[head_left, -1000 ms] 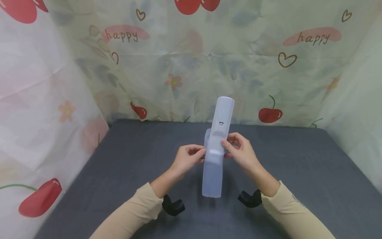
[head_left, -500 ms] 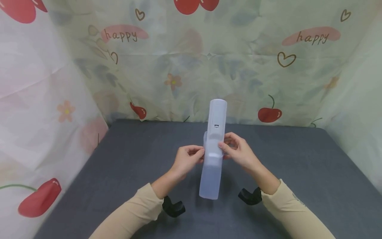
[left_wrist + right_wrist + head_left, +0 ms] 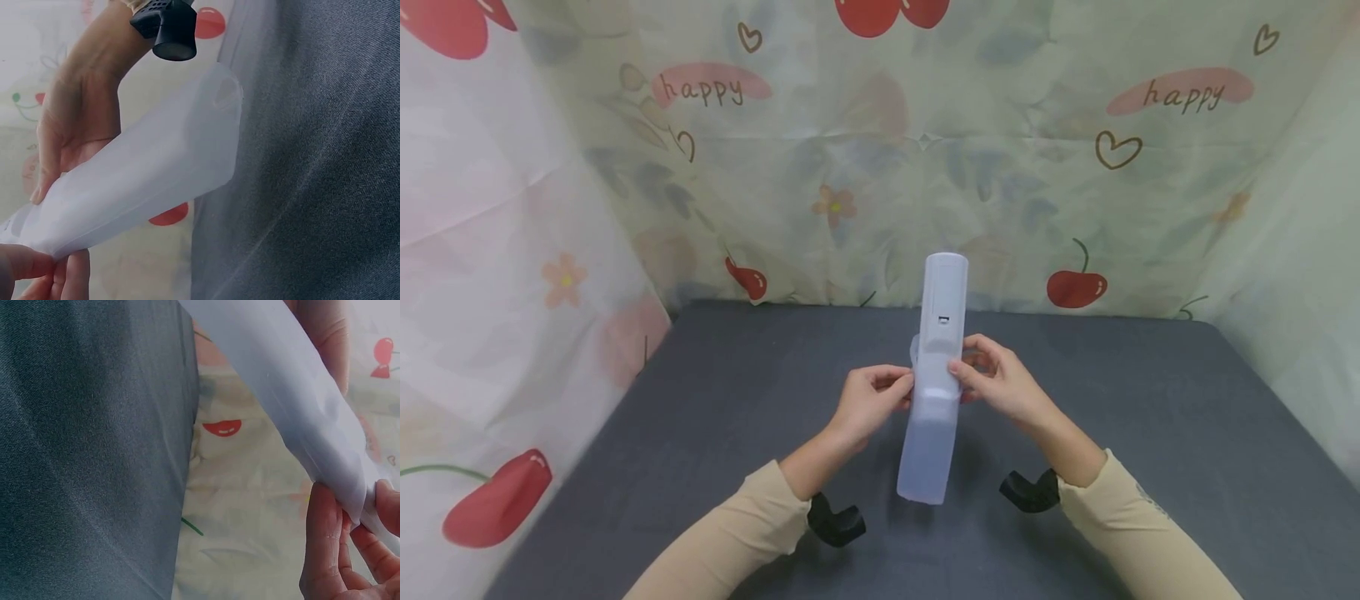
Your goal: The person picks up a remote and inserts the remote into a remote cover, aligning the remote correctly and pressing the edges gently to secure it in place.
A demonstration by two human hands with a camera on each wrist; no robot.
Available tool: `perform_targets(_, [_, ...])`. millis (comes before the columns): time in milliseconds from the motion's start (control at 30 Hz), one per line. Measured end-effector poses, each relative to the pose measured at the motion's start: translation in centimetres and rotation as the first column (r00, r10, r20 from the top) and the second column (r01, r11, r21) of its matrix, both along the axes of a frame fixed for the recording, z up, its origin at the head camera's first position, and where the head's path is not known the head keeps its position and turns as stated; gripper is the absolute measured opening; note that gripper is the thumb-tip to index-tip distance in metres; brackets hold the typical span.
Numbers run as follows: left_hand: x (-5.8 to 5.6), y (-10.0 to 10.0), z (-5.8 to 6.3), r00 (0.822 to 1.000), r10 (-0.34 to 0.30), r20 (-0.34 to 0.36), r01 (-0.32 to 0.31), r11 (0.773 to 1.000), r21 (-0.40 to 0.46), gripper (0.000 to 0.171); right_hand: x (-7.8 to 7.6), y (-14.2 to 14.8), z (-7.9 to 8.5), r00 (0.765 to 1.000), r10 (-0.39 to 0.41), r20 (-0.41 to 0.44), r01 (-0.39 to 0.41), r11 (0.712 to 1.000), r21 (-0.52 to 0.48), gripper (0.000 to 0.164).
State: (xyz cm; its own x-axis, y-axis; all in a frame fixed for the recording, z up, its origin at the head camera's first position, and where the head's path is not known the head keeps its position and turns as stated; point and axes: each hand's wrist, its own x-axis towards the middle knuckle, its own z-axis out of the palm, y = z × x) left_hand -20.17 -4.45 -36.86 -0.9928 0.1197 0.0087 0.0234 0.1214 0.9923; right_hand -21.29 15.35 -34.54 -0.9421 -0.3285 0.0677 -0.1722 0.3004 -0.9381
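Note:
A long white plastic device (image 3: pixel 945 287) stands nearly upright in the head view, its upper end leaning slightly right. A small dark port (image 3: pixel 943 320) shows on its near face, and its lower part (image 3: pixel 927 458) is a translucent, bottle-like body. My left hand (image 3: pixel 868 400) pinches the device's left side at mid-height between thumb and fingers. On the opposite side my right hand (image 3: pixel 1006 383) grips it, thumb on the near face and fingers behind. The left wrist view shows the translucent body's rounded end (image 3: pixel 215 125) pointing toward the table side.
A dark grey cloth-covered table (image 3: pixel 760 367) lies below the hands. Cloth curtains (image 3: pixel 880 167) with cherries and "happy" lettering enclose its back and sides. Black wrist cameras, one at the left sleeve (image 3: pixel 837 523) and one at the right sleeve (image 3: pixel 1028 492), jut inward.
The device's upper end has shifted left and slightly down, and its lower end has also moved a little left. Both hands keep their hold, the right one shifting slightly left.

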Motion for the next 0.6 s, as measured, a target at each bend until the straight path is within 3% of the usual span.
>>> perform_targets(333, [-0.24, -0.09, 0.31, 0.995, -0.086, 0.051, 0.086, 0.996, -0.002, 0.030, 0.26, -0.28, -0.44, 0.996, -0.087, -0.012, 0.086, 0.995, -0.042, 0.039])
perform_targets(600, [-0.14, 0.18, 0.39, 0.992, -0.117, -0.039, 0.113, 0.989, -0.090, 0.032, 0.58, -0.85, -0.58, 0.991, -0.127, -0.030, 0.125, 0.989, -0.074, 0.039])
